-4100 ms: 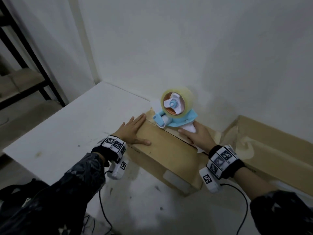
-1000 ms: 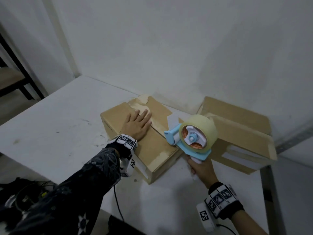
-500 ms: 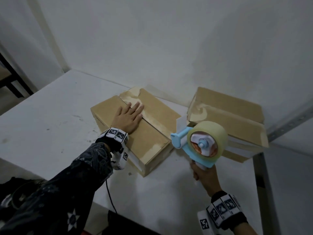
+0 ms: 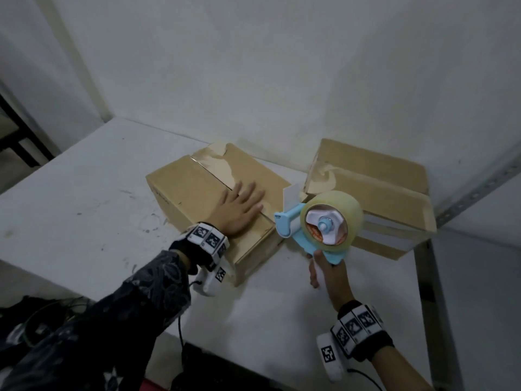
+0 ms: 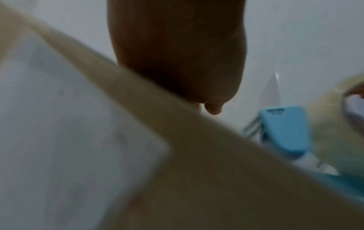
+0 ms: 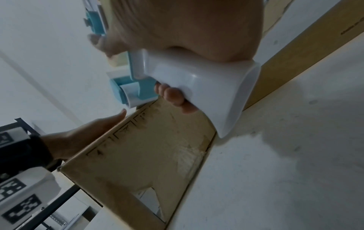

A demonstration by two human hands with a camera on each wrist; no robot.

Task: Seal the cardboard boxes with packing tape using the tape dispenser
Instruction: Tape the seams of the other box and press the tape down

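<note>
Landmark: near cardboard box (image 4: 197, 193) on the white table (image 4: 70, 221).
Left hand (image 4: 239, 208): flat on that box's top, fingers straight, over the flap seam.
Right hand (image 4: 329, 275): fingers wrapped round the tape dispenser (image 4: 324, 224) handle, raised just right of the box.
Second box (image 4: 372, 176): behind the dispenser; flaps apparently down.
</note>
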